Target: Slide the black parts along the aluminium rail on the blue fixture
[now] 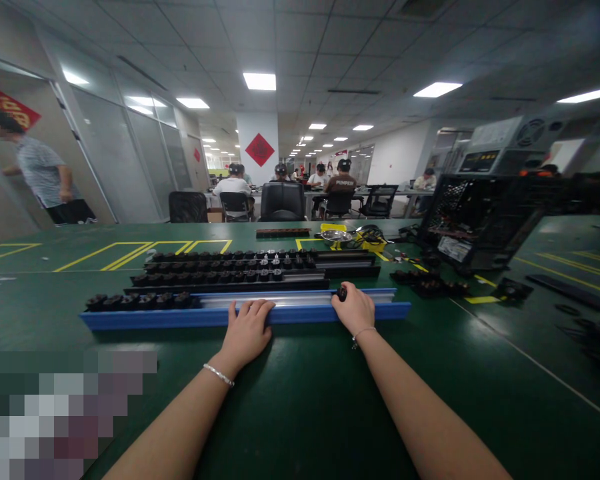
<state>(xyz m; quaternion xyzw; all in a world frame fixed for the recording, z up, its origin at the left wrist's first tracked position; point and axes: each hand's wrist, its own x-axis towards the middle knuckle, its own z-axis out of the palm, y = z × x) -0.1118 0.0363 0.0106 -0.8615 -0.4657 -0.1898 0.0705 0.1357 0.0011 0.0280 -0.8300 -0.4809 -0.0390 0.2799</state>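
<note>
A long blue rail (145, 321) with a silvery inner channel (300, 299) lies across the green table in front of me. Several black block-like parts (140, 301) sit in a row at its left end. My left hand (247, 328) grips the rail near its middle, fingers bent over the near wall and thumb at the front. Farther right, my right hand (355, 308) pinches a small black part (341, 293) at the channel; its exact shape is mostly hidden by the fingers.
Behind the blue rail lie black rails (353, 271) carrying rows of black parts. A metal bowl (336, 236), cables and an open computer case (480, 220) stand farther back. Loose black parts (430, 283) lie at right. A person (45, 167) is at the left doorway; others sit behind.
</note>
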